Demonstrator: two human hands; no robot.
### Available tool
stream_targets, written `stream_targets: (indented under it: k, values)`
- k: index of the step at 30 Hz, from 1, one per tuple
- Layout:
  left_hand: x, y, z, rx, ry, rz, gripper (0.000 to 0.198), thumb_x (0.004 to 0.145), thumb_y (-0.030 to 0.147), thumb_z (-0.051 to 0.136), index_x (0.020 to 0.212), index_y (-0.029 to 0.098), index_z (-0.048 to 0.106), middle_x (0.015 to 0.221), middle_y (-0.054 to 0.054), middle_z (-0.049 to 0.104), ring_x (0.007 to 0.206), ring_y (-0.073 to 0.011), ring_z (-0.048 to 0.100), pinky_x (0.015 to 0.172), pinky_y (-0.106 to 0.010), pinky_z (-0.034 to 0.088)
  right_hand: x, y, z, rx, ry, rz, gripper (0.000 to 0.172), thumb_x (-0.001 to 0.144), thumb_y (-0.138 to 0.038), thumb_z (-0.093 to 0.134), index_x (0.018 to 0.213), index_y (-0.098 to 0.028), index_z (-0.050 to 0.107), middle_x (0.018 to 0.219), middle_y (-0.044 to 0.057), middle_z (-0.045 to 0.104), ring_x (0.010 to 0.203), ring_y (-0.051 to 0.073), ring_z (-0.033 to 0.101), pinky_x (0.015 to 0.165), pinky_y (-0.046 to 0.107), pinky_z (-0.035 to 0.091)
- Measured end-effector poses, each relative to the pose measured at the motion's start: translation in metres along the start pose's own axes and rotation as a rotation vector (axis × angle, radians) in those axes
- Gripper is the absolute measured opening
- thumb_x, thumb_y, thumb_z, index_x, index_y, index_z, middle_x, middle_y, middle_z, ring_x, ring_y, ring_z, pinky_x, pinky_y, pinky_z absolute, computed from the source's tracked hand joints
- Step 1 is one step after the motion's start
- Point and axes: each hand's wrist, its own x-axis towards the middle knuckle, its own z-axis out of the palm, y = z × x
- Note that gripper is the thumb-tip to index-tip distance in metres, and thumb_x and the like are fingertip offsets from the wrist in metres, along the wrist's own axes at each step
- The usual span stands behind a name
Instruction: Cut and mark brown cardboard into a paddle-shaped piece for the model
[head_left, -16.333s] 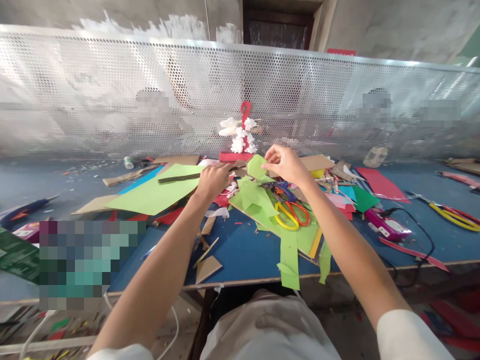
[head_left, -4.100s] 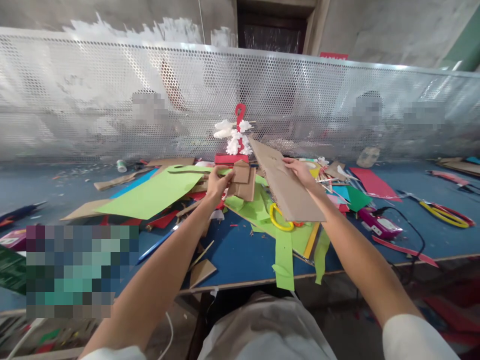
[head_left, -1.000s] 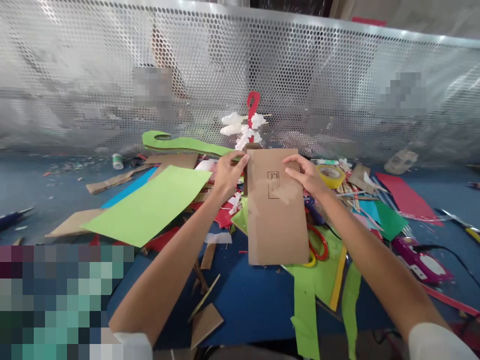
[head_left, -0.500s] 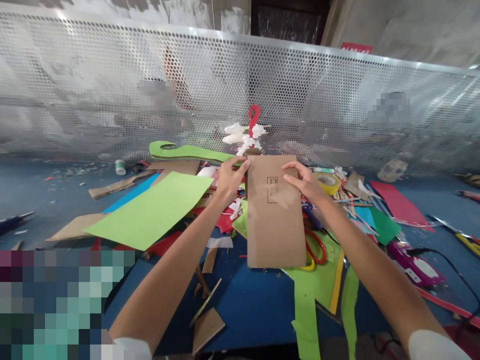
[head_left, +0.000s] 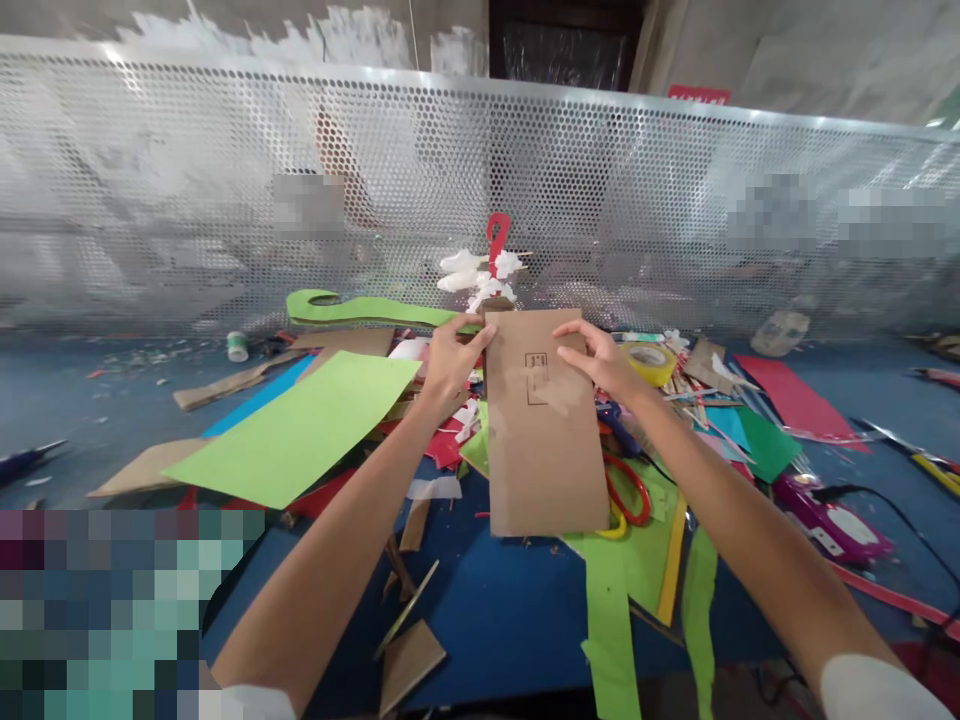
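Observation:
A brown cardboard sheet (head_left: 544,440) with a small printed mark lies lengthwise over the paper pile in the middle of the blue table (head_left: 495,610). My left hand (head_left: 450,358) pinches its far left corner. My right hand (head_left: 604,362) rests on its far right edge with fingers bent over the sheet. Red and yellow scissors (head_left: 626,495) stick out from under the sheet's right side. Just beyond the sheet stands a small red and white paper craft (head_left: 486,270).
A large light green sheet (head_left: 300,425) lies to the left over cardboard, blue and red scraps. Green strips (head_left: 607,610) hang off the near edge. Yellow tape roll (head_left: 652,360), coloured papers and a purple glue gun (head_left: 832,515) lie right. A perforated metal screen (head_left: 225,200) closes the back.
Over the last second the cardboard sheet and both hands stay nearly still. The view has shifted slightly. Four seconds ago my right hand held the sheet tilted in the air.

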Motion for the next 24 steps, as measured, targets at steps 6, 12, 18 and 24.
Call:
stream_targets:
  k: [6, 12, 18, 24]
  values:
    - [-0.0007, -0.0019, -0.0005, 0.013, 0.029, 0.009, 0.029, 0.083, 0.048, 0.076, 0.096, 0.022, 0.076, 0.105, -0.007, 0.081, 0.097, -0.0259, 0.074, 0.092, -0.039, 0.058, -0.0003, -0.0006, -0.001, 0.001, -0.017, -0.007, 0.032, 0.089, -0.046, 0.076, 0.114, -0.026, 0.07, 0.101, 0.004, 0.069, 0.084, 0.022, 0.061, 0.078, 0.038, 0.053]
    - [0.0008, -0.0042, -0.0015, 0.005, 0.005, 0.008, 0.03, 0.083, 0.048, 0.076, 0.095, 0.022, 0.075, 0.104, -0.008, 0.082, 0.098, -0.0268, 0.074, 0.092, -0.04, 0.059, -0.0001, 0.0006, 0.0013, 0.087, -0.04, 0.048, 0.034, 0.088, -0.045, 0.076, 0.115, -0.028, 0.067, 0.102, 0.003, 0.07, 0.087, 0.023, 0.065, 0.078, 0.038, 0.055]
    - [0.0014, -0.006, -0.0014, 0.015, 0.003, 0.005, 0.031, 0.083, 0.049, 0.076, 0.096, 0.021, 0.075, 0.105, -0.009, 0.081, 0.096, -0.0258, 0.073, 0.088, -0.038, 0.058, 0.0002, 0.0012, -0.0002, 0.144, -0.046, 0.038, 0.04, 0.086, -0.044, 0.078, 0.122, -0.029, 0.065, 0.114, 0.004, 0.071, 0.102, 0.025, 0.069, 0.088, 0.041, 0.058]
    - [0.0019, -0.0039, -0.002, 0.025, -0.007, -0.023, 0.035, 0.081, 0.051, 0.076, 0.096, 0.02, 0.075, 0.104, -0.008, 0.081, 0.095, -0.025, 0.072, 0.086, -0.035, 0.057, 0.0022, 0.0029, -0.0072, 0.217, -0.047, 0.065, 0.056, 0.09, -0.053, 0.078, 0.138, -0.033, 0.056, 0.116, 0.005, 0.074, 0.103, 0.026, 0.072, 0.086, 0.04, 0.062]
